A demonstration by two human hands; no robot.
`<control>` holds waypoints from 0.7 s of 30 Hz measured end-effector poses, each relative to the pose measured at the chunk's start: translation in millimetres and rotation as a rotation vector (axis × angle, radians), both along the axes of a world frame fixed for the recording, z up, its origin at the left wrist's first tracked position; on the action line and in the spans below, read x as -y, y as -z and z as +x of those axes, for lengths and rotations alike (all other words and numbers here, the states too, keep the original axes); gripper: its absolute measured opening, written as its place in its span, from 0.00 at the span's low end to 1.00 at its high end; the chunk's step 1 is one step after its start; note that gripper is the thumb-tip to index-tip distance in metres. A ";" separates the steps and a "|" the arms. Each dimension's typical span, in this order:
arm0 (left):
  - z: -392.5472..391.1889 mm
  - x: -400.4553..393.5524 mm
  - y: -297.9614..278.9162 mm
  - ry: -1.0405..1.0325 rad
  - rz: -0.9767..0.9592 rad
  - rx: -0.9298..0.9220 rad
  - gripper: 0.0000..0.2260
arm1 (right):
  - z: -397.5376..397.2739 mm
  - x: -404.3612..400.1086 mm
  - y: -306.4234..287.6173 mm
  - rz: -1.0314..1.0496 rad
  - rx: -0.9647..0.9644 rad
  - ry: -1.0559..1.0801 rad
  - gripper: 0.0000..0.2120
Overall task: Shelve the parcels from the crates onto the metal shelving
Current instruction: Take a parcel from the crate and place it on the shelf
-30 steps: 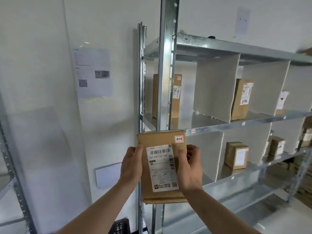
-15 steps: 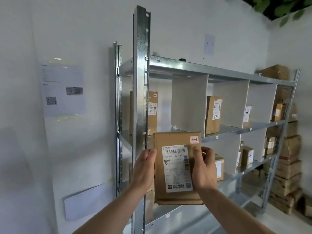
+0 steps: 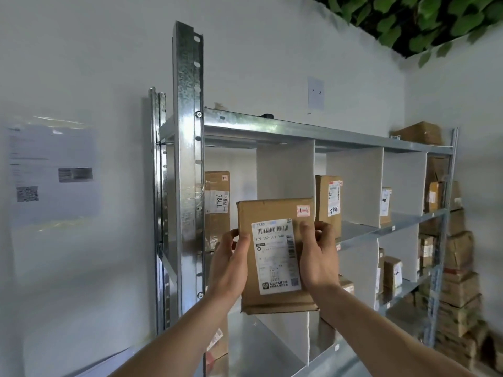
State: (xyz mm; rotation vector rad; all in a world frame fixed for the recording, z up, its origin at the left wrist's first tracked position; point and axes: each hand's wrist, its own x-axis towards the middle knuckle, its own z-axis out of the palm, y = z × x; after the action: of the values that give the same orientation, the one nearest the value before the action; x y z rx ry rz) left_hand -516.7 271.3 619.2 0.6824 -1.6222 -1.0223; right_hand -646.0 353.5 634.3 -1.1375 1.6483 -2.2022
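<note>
Now | flat brown parcel (image 3: 275,257), white barcode label | left hand (image 3: 228,265), right hand (image 3: 318,259) both gripping it

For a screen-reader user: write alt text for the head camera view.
Two hands, left hand and right hand, hold a flat cardboard parcel upright, label facing the camera, before metal shelving. White dividers split the shelves into bays holding other boxes.

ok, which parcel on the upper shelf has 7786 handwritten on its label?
The upright brown parcel in the second bay, just right of the held parcel. The first-bay parcel has its handwriting turned sideways; the third-bay one shows none.
</note>
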 end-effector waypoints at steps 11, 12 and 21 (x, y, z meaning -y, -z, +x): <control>-81.4 58.1 -20.0 -0.246 -0.025 -0.066 0.20 | -99.3 98.3 -17.6 0.010 -0.069 -0.239 0.14; -87.7 63.7 -19.3 -0.278 -0.018 -0.072 0.23 | -106.4 106.6 -18.1 0.014 -0.081 -0.260 0.15; -131.8 96.5 -4.7 -0.300 0.029 0.006 0.13 | -153.7 160.5 13.1 0.083 -0.066 -0.484 0.22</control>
State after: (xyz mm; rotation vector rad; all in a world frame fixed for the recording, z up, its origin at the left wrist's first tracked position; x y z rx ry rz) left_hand -648.5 174.8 623.9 0.9178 -1.4583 -0.8256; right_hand -799.7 193.0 621.2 -1.4189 1.2954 -1.7934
